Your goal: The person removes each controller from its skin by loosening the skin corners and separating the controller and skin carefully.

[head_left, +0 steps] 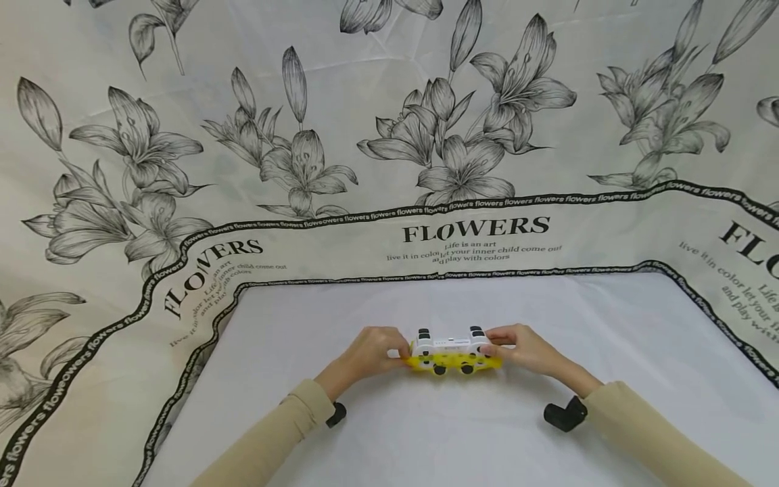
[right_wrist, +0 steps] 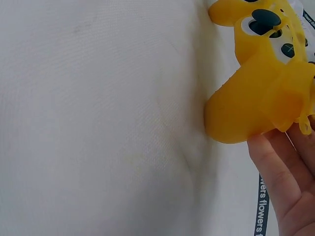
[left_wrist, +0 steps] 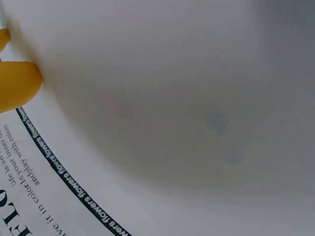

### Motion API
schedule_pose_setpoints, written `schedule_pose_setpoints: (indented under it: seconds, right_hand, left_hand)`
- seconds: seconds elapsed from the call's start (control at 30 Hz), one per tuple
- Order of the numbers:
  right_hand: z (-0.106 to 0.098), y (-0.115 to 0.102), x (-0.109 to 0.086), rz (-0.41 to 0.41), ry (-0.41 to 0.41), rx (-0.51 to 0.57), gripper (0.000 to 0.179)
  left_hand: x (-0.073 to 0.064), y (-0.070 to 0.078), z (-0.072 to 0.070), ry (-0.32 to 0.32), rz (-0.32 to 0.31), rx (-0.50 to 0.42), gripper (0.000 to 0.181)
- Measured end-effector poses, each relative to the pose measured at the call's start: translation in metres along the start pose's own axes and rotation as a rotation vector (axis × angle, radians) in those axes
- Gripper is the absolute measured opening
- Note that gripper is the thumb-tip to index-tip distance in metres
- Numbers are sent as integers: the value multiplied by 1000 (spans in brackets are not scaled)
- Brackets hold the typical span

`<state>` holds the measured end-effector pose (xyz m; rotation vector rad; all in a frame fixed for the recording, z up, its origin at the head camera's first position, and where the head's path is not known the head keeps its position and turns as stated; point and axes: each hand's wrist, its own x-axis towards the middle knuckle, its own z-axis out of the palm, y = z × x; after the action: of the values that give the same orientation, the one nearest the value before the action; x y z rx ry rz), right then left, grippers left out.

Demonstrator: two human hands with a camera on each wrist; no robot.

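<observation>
A white game controller point(head_left: 452, 342) sits with a yellow silicone cover point(head_left: 449, 360) over its near side, just above the white table. Its black shoulder buttons and white back edge show outside the cover. At the left end, my left hand point(head_left: 370, 352) pinches the cover between thumb and fingers. My right hand point(head_left: 525, 348) grips the other end, thumb by the shoulder buttons. In the right wrist view, fingers of the right hand point(right_wrist: 290, 179) hold the cover point(right_wrist: 246, 105), and one flap stands loose. Only a rounded cover grip point(left_wrist: 17, 86) shows in the left wrist view; the left hand is outside it.
A white cloth point(head_left: 426, 433) covers the table. Behind and at the sides hangs a white curtain point(head_left: 341, 250) with printed lilies and lettering. Black wrist-worn devices point(head_left: 566, 414) stick out beneath both sleeves.
</observation>
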<state>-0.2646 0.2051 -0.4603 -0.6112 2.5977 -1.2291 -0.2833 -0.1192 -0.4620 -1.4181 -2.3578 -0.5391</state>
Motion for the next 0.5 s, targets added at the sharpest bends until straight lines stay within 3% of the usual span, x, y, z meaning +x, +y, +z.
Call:
schedule_pose_setpoints:
  seconds: [0.33,0.5]
  right_hand:
    - [-2,1,3,-4,-20,22,46]
    - [-2,2,5,-10,-32,23,47]
  left_hand:
    - [1,4,-2,-85,-105,0,9]
    - [-2,5,-3,-111,-84,50,8]
